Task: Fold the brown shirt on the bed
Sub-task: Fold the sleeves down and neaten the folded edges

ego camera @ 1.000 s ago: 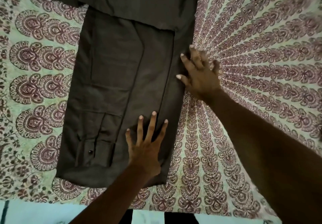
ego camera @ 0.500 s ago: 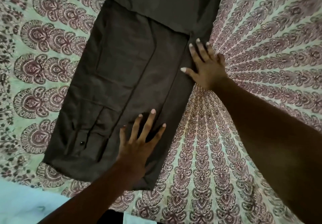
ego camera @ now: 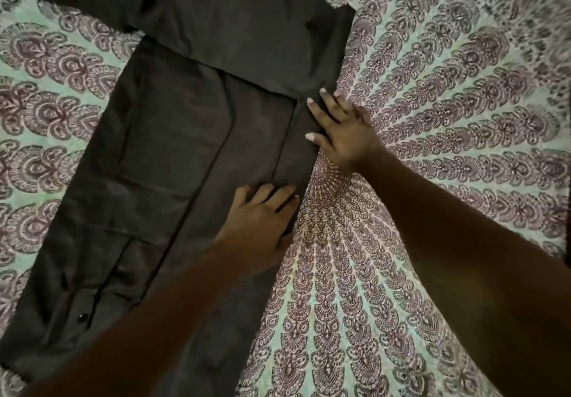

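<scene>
The brown shirt (ego camera: 173,155) lies flat and lengthwise on the bed, with its right side folded inward and a sleeve laid across its upper part. A buttoned pocket shows near its lower left. My left hand (ego camera: 262,220) sits on the shirt's right folded edge, fingers drawn together and curled over the fabric, thumb along the edge. My right hand (ego camera: 343,131) lies flat higher up on the same edge, fingers spread, half on the shirt and half on the bedsheet.
A mint-green bedsheet (ego camera: 432,118) with a maroon mandala print covers the bed all around the shirt. My right forearm crosses the sheet toward the lower right.
The view has swung so that more of the shirt's top shows. My left hand slid right to the folded edge and its fingers went from spread to curled. My right hand stays flat on the edge.
</scene>
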